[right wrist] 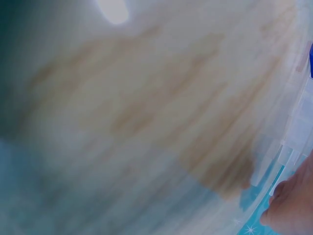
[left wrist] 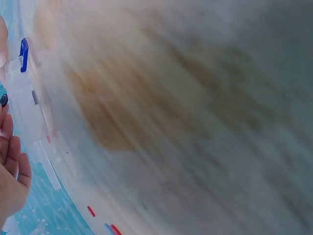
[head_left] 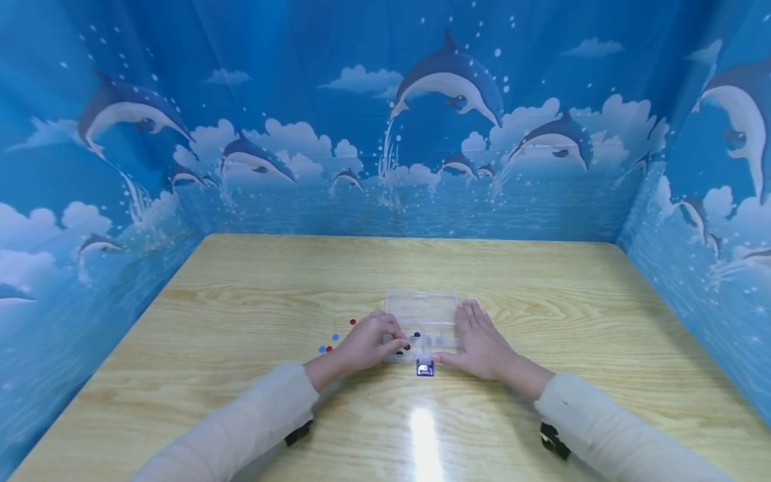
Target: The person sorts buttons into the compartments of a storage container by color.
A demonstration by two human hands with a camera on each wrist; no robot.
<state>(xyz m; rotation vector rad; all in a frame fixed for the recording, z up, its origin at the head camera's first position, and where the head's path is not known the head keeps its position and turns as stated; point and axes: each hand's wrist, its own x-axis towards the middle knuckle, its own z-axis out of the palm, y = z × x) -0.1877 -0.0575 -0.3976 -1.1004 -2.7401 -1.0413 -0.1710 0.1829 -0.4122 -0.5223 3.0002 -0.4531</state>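
Note:
A clear plastic box [head_left: 450, 335] stands on the table with its lid [head_left: 421, 306] folded back and a blue latch [head_left: 425, 369] at its front. Over its left part, my left hand [head_left: 372, 340] pinches a small black disc [left wrist: 4, 100] between thumb and fingertips. Another black disc [head_left: 417, 334] lies inside the box, and one more dark disc [head_left: 399, 353] shows near the front wall. My right hand [head_left: 480, 345] rests along the box's right side, fingers straight and thumb spread toward the latch.
Left of the box, two red discs [head_left: 353, 322] and two blue discs [head_left: 335, 337] lie loose on the wooden table [head_left: 241, 321]. A dolphin-printed curtain [head_left: 337, 147] closes off the back and both sides. Dark wrist cameras sit under both sleeves.

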